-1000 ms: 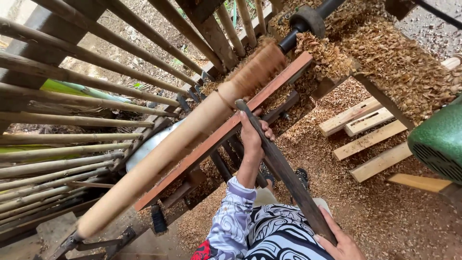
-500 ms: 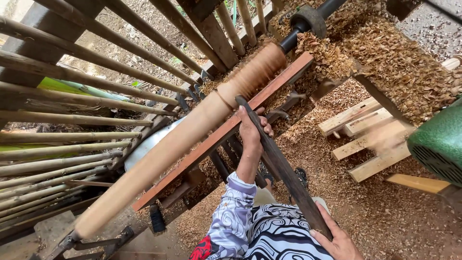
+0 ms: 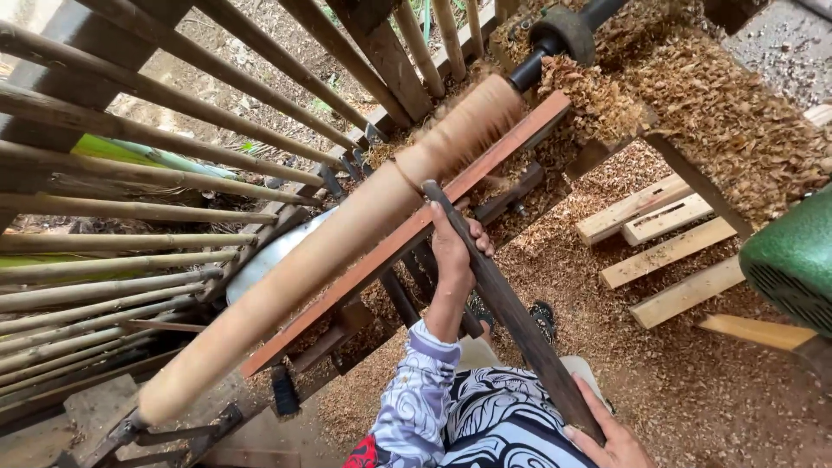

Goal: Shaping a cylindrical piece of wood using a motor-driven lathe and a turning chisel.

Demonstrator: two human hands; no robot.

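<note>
A long pale wooden cylinder point(image 3: 338, 238) is mounted on a lathe and runs diagonally from the lower left of the frame to the upper centre. Its upper end appears rougher and blurred; the rest is smooth. A reddish tool rest rail point(image 3: 407, 238) runs alongside it, just below and to the right.

The left hand point(image 3: 455, 251), at centre frame, is closed around the forward part of a long dark turning tool point(image 3: 511, 316), pressing it down onto the rail. The tool's tip sits at the cylinder where the smooth section meets the rough section; whether it is actually in contact is unclear from this angle. The right hand point(image 3: 611, 438), at the bottom edge right of centre, grips the rear end of the same tool, fingers wrapped about the handle.

Wood shavings point(image 3: 737, 113) lie heaped on the bench at upper right and cover the ground. Pale wooden slats point(image 3: 663, 251) lie at right. A green machine housing point(image 3: 793, 260) occupies the right edge. A fence of wooden poles point(image 3: 130, 217) fills the left side.
</note>
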